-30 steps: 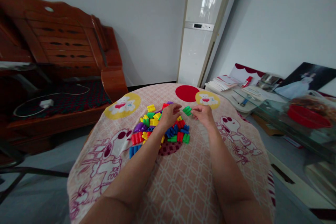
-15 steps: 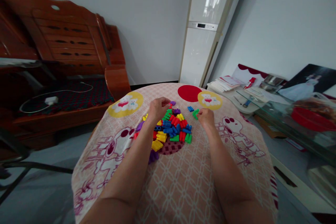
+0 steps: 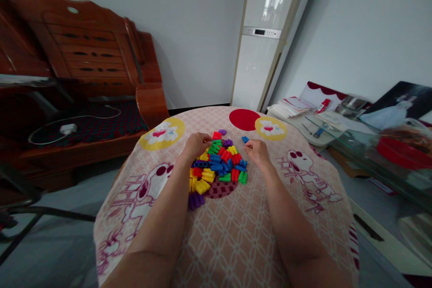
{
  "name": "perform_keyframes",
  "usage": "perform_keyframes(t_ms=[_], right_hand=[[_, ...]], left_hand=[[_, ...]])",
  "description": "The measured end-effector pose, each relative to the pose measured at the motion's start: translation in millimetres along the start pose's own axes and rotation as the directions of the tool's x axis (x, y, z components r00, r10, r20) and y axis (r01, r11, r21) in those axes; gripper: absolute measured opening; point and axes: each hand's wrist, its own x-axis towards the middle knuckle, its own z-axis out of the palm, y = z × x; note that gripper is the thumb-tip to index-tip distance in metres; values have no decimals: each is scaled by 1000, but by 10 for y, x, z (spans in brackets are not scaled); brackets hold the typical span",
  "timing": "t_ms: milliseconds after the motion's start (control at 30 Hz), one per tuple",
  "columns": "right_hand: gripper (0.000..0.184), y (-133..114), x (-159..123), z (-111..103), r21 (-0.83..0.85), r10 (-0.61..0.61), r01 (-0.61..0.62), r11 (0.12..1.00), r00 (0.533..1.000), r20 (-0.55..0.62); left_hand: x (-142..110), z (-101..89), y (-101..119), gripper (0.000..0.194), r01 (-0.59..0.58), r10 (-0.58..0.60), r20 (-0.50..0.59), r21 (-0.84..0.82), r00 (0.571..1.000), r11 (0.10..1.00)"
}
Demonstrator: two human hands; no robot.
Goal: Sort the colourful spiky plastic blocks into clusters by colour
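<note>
Interlocking plastic toy blocks [image 3: 221,159] in several colours lie in a loose pile on the round table. My left hand [image 3: 198,144] is at the pile's far left edge, fingers curled and fingertips beside a green block [image 3: 213,149]; anything inside them is hidden. A red block [image 3: 217,135] lies just beyond those fingertips. My right hand [image 3: 258,150] is right of the pile, thumb and fingers pinched together close to a small blue block [image 3: 245,139]. Whether it touches that block or hides another piece, I cannot make out. Yellow blocks [image 3: 203,186] and a purple block [image 3: 196,200] lie nearest me.
A patterned cloth [image 3: 232,238] covers the table. Behind it stands a tall white cabinet unit [image 3: 256,63]. A wooden bench [image 3: 84,54] is at the left, with a white charger [image 3: 68,129]. On the right, a glass shelf [image 3: 357,148] bears a red basin [image 3: 401,153].
My left hand has drawn back left and nearer, uncovering the red block. My right hand has moved left toward the small blue block; the green block in its fingers no longer shows there.
</note>
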Motion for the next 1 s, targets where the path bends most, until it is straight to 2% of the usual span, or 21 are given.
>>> perform_keyframes(t_ms=[100,200,300,367,467,533,600,700,800,900,1000], right_hand=[[13,20,-9,26,29,-18,18,999,1000,-3],[16,46,-10,8,128,24,-26,991,1000,17],[16,32,-13,-12,290,86,-101,952,994,63],[18,-5,-19,-9,405,95,-138,904,988,125],[29,-79,-35,15,543,28,-151,826,973,227],[34,-122,-41,30,602,-19,-149,785,965,262],[35,-144,-37,27,641,-23,-156,751,965,263],[36,-98,-1,-39,682,41,-159,714,982,185],[35,75,55,-168,667,205,-165,727,979,19],[32,312,86,-300,547,342,-193,815,921,-185],[25,490,76,-375,273,293,-197,941,879,-376]], left_hand=[[-2,69,39,14,-32,31,84,12,996,999],[4,80,76,15,-10,11,43,-27,999,1000],[16,57,135,13,26,-29,-12,-207,1000,978],[21,68,213,15,39,-52,-24,-392,998,919],[14,151,383,22,45,-28,36,-651,999,757],[1,225,497,23,55,-1,73,-746,997,664],[-10,284,582,22,62,11,89,-780,996,622],[-11,311,620,24,60,3,79,-782,997,620],[5,280,565,26,45,-42,23,-754,999,656],[20,246,489,21,64,-95,-2,-723,995,688],[20,234,464,16,80,-103,12,-724,995,686]])
